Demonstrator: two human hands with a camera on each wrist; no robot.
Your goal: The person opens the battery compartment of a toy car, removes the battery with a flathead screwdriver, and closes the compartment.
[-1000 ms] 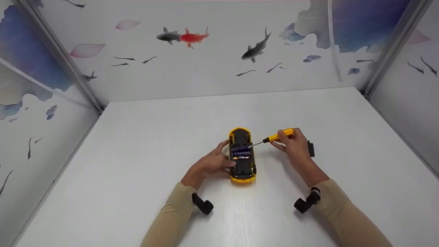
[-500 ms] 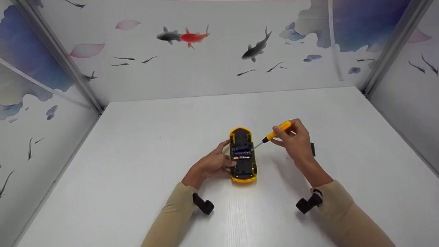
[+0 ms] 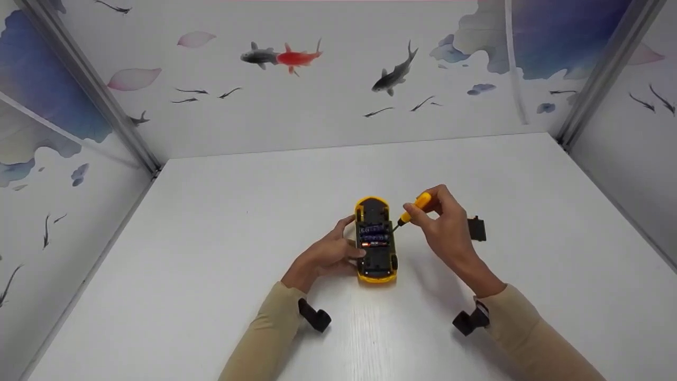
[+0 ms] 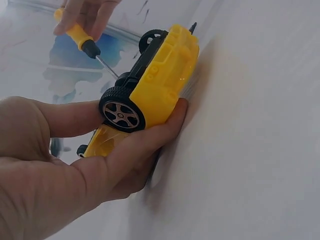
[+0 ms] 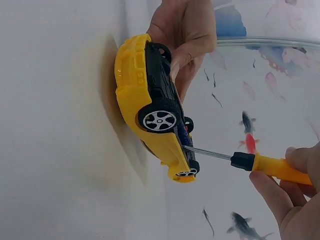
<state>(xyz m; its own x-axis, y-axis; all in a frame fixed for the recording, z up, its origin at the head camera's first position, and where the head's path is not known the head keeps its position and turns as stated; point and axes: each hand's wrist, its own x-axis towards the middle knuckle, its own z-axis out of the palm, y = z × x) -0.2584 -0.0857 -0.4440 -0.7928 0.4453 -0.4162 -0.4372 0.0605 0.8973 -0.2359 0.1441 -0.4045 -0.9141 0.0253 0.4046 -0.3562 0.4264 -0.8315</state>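
1. Head: The right hand (image 3: 447, 227) has come closer to the car (image 3: 376, 264), with its screwdriver (image 3: 415, 209) steeper and the tip at the car's edge beside the batteries (image 3: 374, 237). More of the black piece (image 3: 477, 229) now shows behind that hand. Work seems centred on the battery ends; the batteries are still in.
2. Left wrist: The left hand grips the car, underside exposed, over the table (image 4: 260, 140).
3. Right wrist: Thumb and fingers pinch the screwdriver; I cannot tell whether its tip touches a battery.
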